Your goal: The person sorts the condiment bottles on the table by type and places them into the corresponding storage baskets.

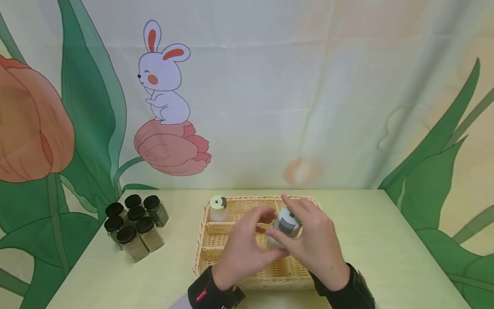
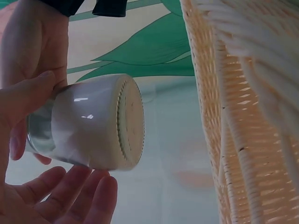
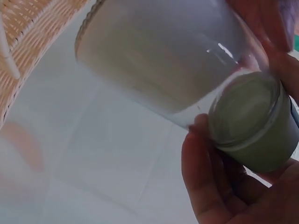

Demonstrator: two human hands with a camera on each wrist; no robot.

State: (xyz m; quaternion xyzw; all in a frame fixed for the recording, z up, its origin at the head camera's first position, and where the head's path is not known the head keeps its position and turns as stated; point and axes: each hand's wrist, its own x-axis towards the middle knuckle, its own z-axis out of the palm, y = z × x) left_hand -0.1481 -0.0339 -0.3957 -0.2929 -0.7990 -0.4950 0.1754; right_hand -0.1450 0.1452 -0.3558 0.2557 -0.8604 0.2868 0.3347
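A clear glass jar [image 2: 88, 123] with white contents is tilted over the basket, its ribbed base facing the left wrist camera. My right hand [image 1: 314, 240] grips it about its lid [image 1: 287, 222], white with a grey patch on top. In the right wrist view the lid [image 3: 252, 121] looks greenish between the fingers. My left hand [image 1: 247, 244] curves loosely round the jar, thumb on one side and relaxed fingers [image 2: 77, 191] along the other, fingertips right at the glass. Beneath both hands is the divided wicker basket [image 1: 198, 249], partly hidden by them.
A similar jar [image 1: 218, 209] with a pale yellow lid stands in the basket's back left compartment. Several black-lidded spice jars [image 1: 136, 223] are grouped on the left of the table [image 1: 386, 257]. A printed curtain [image 1: 270, 107] hangs behind.
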